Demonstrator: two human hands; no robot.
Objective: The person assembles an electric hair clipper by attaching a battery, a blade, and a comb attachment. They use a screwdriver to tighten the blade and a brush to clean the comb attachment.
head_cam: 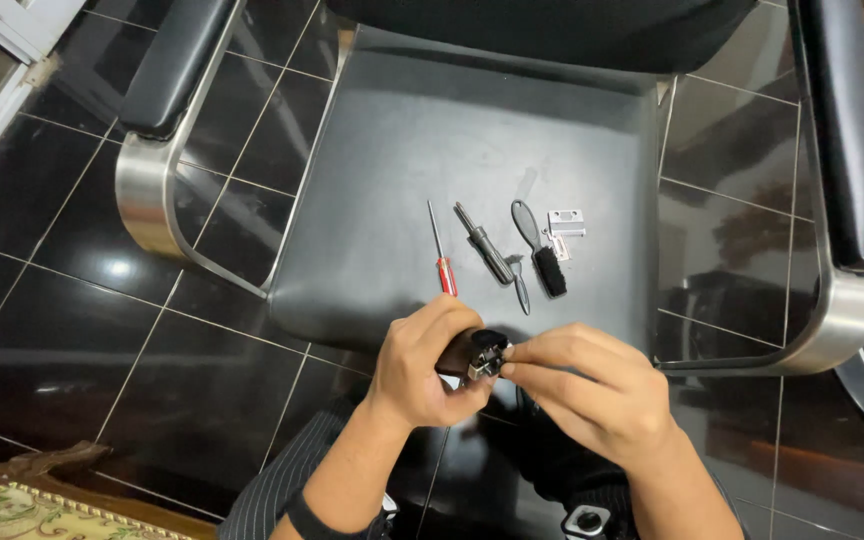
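Observation:
My left hand grips a dark hair clipper body just in front of a black chair seat. The fingertips of my right hand pinch at the metal head end of the clipper. On the seat beyond my hands lie a red-handled screwdriver, a grey-handled screwdriver, a small black cleaning brush and a silver clipper blade piece.
The chair has chrome side frames with black padded armrests on the left and on the right. Glossy black floor tiles surround it. A patterned cushion with a carved wooden edge sits at the lower left.

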